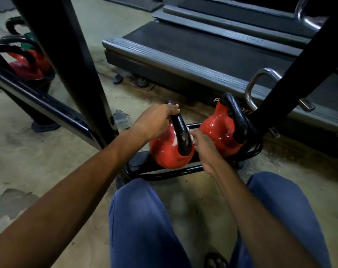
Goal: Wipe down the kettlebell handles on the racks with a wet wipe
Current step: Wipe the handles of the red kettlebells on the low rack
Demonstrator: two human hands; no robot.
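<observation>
Concrete floor (38, 161) bears black rack (164, 172) beside treadmill (183, 47)

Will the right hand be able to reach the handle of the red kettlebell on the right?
Probably yes. The right hand, holding the wipe, is just beside that kettlebell, and nothing lies between them. The black rack post behind its handle may crowd the far side.

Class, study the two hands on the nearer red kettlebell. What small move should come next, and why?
Probably slide the right hand with the wet wipe up the handle. The wipe sits low on the handle's side, and the left hand grips its top, steadying the kettlebell, so the upper stretch likely needs wiping.
</observation>
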